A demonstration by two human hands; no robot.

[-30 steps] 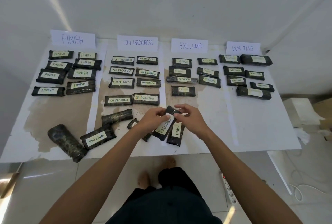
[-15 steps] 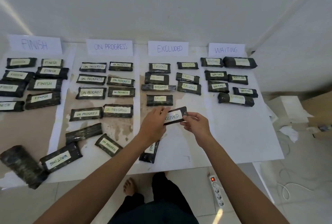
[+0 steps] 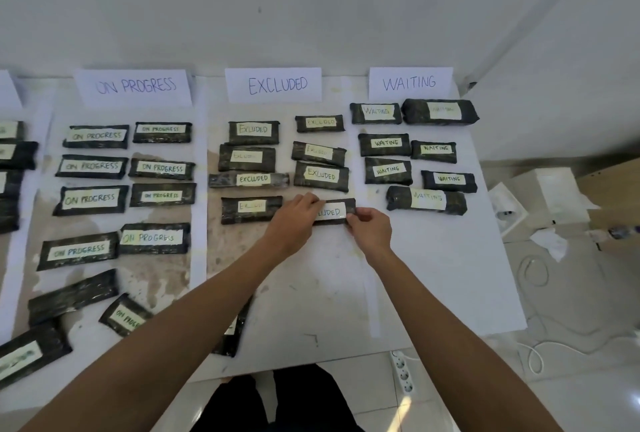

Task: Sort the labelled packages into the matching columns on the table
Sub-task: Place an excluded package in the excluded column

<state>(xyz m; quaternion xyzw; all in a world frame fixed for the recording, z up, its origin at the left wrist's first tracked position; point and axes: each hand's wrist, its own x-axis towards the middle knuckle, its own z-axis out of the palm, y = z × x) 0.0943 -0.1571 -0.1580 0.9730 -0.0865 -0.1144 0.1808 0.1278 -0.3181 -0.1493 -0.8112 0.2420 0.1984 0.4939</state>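
Note:
A black package labelled EXCLUDED (image 3: 333,212) lies level in the EXCLUDED column, right of another excluded package (image 3: 251,208). My left hand (image 3: 296,220) pinches its left end and covers part of the label. My right hand (image 3: 370,227) pinches its right end. The EXCLUDED sign (image 3: 273,84) stands at the column's head, with several excluded packages below it. ON PROGRESS sign (image 3: 133,86) and WAITING sign (image 3: 410,82) head the neighbouring columns. Unsorted packages lie near the front: an ON PROGRESS one (image 3: 124,316), an unlabelled-side one (image 3: 72,295) and one partly hidden under my left forearm (image 3: 232,333).
The white table (image 3: 433,286) ends at its front edge near my legs. A power strip (image 3: 401,371) and white cables (image 3: 540,348) lie on the floor to the right. White boxes and crumpled paper (image 3: 547,203) sit beside the table's right edge.
Both hands carried the EXCLUDED package forward from the front pile into the EXCLUDED column, beside the lowest package. The view shifted right, so the FINISH column left the frame.

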